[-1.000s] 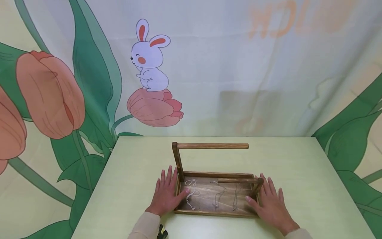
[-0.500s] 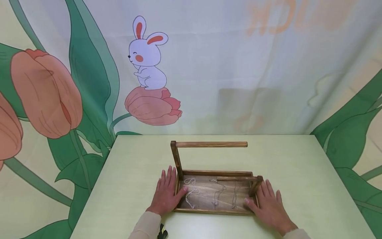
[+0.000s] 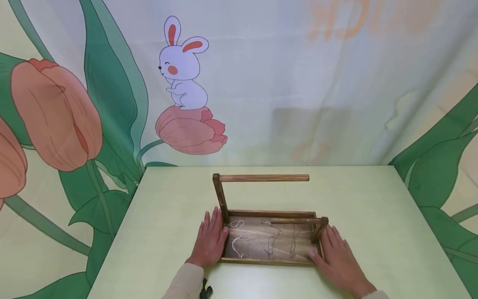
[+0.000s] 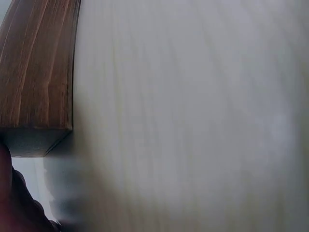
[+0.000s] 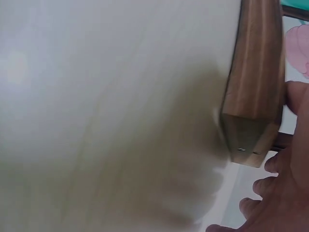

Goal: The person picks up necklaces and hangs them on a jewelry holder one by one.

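A brown wooden jewelry stand, seen by its tray's front rim (image 3: 265,261), sits between my two hands in the head view. On its floor lie a pale chain (image 3: 237,245), a thin darker chain (image 3: 274,241) and another fine chain (image 3: 293,245). My left hand (image 3: 208,243) rests against the left wall, fingers straight, thumb along the rim. Against the right wall lies my right hand (image 3: 341,261), fingers extended, thumb at the inner front corner. Both wrist views show the tray's front wall (image 4: 36,72) close up, with the right hand (image 5: 285,193) bent past its end.
Two wooden arms rise from the tray: a tall left one with a long bar (image 3: 265,178), and a lower right one with a shorter bar (image 3: 295,221). A small black object (image 3: 206,288) lies by the left sleeve. A printed rabbit curtain (image 3: 246,83) hangs behind the table (image 3: 373,199).
My left thumb has drawn back from inside the tray to its left rim. The right hand's fingers have drawn closer together along the right wall. The chains keep their places.
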